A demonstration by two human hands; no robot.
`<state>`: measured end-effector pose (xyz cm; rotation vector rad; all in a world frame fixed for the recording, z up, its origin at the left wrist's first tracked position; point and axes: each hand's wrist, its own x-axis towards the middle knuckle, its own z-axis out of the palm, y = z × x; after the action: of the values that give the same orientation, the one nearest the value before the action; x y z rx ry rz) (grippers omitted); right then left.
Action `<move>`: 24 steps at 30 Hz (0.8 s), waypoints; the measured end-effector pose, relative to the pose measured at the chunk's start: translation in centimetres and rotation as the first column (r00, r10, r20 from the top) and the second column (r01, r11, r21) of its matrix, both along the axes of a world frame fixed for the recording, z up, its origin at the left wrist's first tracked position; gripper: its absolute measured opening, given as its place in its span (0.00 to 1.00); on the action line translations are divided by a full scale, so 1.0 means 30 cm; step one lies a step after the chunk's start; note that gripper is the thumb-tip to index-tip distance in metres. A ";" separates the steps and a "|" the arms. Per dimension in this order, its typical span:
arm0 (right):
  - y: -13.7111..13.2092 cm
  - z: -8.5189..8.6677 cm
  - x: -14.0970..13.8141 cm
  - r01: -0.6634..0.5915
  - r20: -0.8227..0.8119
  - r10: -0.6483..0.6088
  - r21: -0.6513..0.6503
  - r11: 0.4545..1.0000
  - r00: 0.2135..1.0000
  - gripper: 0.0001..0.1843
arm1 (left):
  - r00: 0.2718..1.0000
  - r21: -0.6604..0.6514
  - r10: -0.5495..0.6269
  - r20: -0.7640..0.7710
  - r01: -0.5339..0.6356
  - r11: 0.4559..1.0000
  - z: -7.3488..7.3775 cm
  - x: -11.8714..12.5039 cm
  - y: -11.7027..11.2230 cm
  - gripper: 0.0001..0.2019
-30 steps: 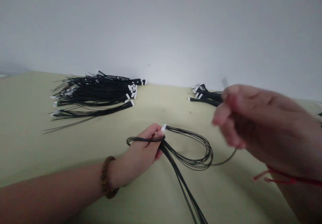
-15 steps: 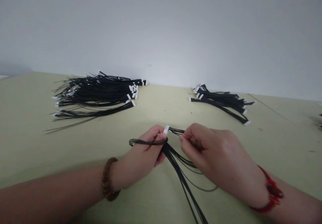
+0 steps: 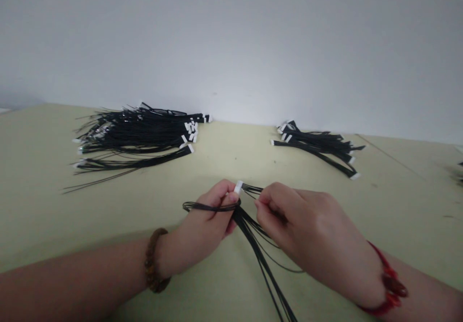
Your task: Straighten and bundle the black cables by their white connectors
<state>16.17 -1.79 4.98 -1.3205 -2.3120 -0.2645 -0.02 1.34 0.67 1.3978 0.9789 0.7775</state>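
Note:
A bundle of thin black wires (image 3: 258, 254) with a white connector (image 3: 238, 187) lies looped on the yellow-green table (image 3: 43, 206). My left hand (image 3: 208, 218) pinches the bundle just below the connector, with a loop of wire sticking out to its left. My right hand (image 3: 307, 230) is closed on the strands right beside it, fingertips nearly touching the left hand's. The loose wire ends run down toward the bottom edge of the view. A brown bead bracelet is on my left wrist, a red cord on my right.
A large pile of black wire harnesses (image 3: 137, 136) with white connectors lies at the back left. A smaller pile (image 3: 318, 148) lies at the back right. A plain grey wall (image 3: 231, 42) stands behind the table.
My right hand came down from mid-air at the right and closed on the wires beside my left hand. The wide loop on the table has been drawn in.

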 end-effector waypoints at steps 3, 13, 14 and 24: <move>0.003 0.003 -0.003 0.006 0.009 -0.006 -0.008 1.000 1.000 0.10 | 1.000 0.040 -0.007 -0.017 0.008 0.999 0.000 -0.004 0.001 0.17; 0.007 0.001 0.008 -0.008 0.017 0.009 -0.065 0.998 1.000 0.11 | 0.991 0.110 -0.097 -0.090 0.107 0.988 0.010 -0.022 0.001 0.15; 0.011 -0.002 0.009 -0.005 0.023 0.006 -0.064 0.998 1.000 0.10 | 0.992 0.105 -0.098 -0.083 0.107 0.989 0.008 -0.021 0.001 0.15; -0.067 0.045 0.007 -0.001 0.199 -0.043 0.217 0.976 0.979 0.05 | 0.992 0.045 0.116 -0.053 -0.114 0.992 -0.009 0.005 0.023 0.14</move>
<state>16.39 -3.78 6.32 -1.2588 -2.3540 -0.6671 0.12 2.02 0.41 1.4150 1.0992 0.8531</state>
